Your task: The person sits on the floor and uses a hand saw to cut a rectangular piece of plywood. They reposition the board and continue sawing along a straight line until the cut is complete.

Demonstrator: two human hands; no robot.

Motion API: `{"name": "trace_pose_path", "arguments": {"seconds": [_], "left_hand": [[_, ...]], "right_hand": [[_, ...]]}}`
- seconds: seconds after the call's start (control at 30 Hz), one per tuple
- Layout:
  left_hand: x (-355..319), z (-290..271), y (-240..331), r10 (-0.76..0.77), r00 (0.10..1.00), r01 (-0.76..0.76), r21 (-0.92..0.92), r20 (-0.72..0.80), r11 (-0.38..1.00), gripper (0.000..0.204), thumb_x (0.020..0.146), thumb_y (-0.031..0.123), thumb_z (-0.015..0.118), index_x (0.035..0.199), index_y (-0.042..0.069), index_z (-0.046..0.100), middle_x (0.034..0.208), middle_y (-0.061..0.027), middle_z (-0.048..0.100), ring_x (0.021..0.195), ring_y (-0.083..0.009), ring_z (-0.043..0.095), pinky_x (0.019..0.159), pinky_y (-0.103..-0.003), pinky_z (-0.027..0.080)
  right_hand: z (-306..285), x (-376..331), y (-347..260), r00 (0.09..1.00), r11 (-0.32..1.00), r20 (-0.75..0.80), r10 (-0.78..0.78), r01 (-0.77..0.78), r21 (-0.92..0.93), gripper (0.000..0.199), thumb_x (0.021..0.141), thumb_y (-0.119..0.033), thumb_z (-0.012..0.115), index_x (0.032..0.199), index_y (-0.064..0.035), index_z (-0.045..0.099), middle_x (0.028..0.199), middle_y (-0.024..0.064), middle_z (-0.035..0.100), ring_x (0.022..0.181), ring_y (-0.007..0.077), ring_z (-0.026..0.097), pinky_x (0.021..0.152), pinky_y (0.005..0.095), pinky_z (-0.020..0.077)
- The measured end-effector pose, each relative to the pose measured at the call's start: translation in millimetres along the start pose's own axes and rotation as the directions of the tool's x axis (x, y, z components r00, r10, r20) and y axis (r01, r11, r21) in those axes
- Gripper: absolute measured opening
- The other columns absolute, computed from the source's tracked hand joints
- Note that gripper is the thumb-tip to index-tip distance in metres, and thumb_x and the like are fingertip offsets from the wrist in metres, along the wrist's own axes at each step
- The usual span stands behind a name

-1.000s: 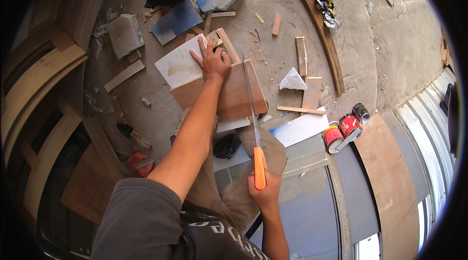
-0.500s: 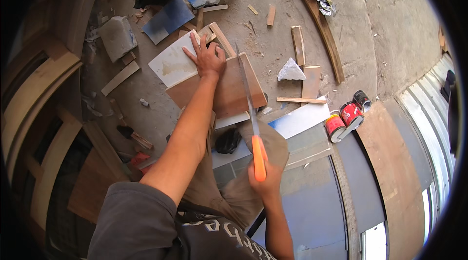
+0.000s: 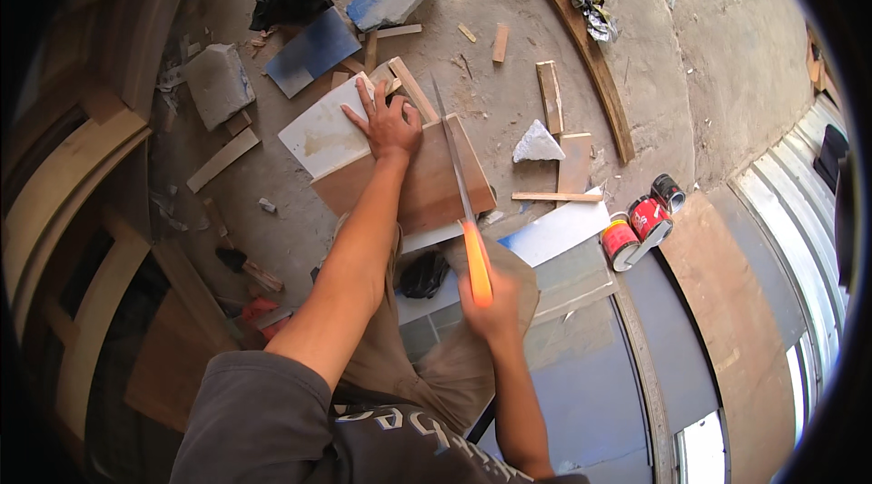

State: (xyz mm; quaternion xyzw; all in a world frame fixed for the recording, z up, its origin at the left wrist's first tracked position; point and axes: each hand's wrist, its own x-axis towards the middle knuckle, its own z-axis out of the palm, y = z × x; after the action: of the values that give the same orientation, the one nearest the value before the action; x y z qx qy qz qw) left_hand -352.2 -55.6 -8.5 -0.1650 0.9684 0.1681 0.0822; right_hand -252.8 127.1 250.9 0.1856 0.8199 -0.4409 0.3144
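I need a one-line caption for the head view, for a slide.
Left hand presses a brown wooden board flat while the right hand grips an orange-handled handsaw laid across it.

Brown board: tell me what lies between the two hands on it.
In the head view, the saw blade crosses the brown board between left hand and right hand.

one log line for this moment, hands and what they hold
left hand: flat on brown board | right hand: grips orange-handled saw | blade: across board's right part | red cans: floor, right
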Motion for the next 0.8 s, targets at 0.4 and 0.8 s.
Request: {"name": "trace_pose_path", "arguments": {"seconds": [0.4, 0.8], "left_hand": [[-1, 1, 1, 0.002, 1.000, -0.002, 0.024, -0.004, 1.000, 0.023, 0.081, 0.025, 0.053, 0.088, 0.015, 0.073, 0.141, -0.0050, 0.048, 0.152, -0.0356, 0.010, 0.113, -0.070, -0.007], [-5, 5, -5, -0.014, 1.000, 0.014, 0.015, 0.016, 1.000, 0.038, 0.082, 0.027, 0.053, 0.113, 0.013, 0.069, 0.146, -0.0066, 0.047, 0.151, -0.0345, 0.013, 0.114, -0.070, -0.006]], "right_hand": [[-4, -27, 12, 0.998, 0.994, -0.008, -0.067, 0.067, 0.087, 0.009, 0.078, -0.006, 0.069, 0.084, 0.0008, 0.065, 0.064, 0.0143, 0.062, 0.058, 0.0251, 0.065, 0.059, 0.0349, 0.0510], [1, -36, 19, 0.998, 0.989, -0.029, -0.059, 0.062, 0.137, 0.005, 0.077, -0.005, 0.068, 0.077, 0.0000, 0.065, 0.062, 0.0129, 0.062, 0.054, 0.0225, 0.065, 0.056, 0.0316, 0.0498]]}}
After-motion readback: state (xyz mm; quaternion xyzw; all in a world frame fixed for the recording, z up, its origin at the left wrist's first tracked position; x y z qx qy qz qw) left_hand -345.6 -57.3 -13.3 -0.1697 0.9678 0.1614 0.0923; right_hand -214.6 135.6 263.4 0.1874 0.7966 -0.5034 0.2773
